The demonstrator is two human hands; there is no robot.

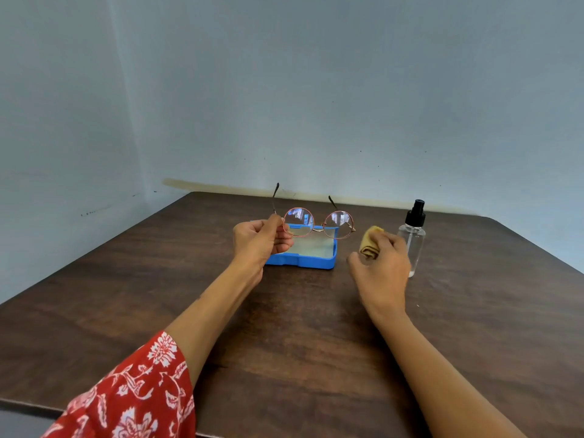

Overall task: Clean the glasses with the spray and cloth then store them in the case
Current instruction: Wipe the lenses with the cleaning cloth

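Your left hand (259, 240) pinches the round glasses (317, 223) above the open blue case (300, 260) on the table (284, 327); right of the case, your right hand (380, 267) grips the folded cloth (370, 245) beside the spray bottle (412, 235).

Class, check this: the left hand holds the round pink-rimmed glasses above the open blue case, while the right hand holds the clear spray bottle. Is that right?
Not quite. In the head view the right hand grips the folded tan cloth; the clear spray bottle stands untouched beside it. The rest is correct.
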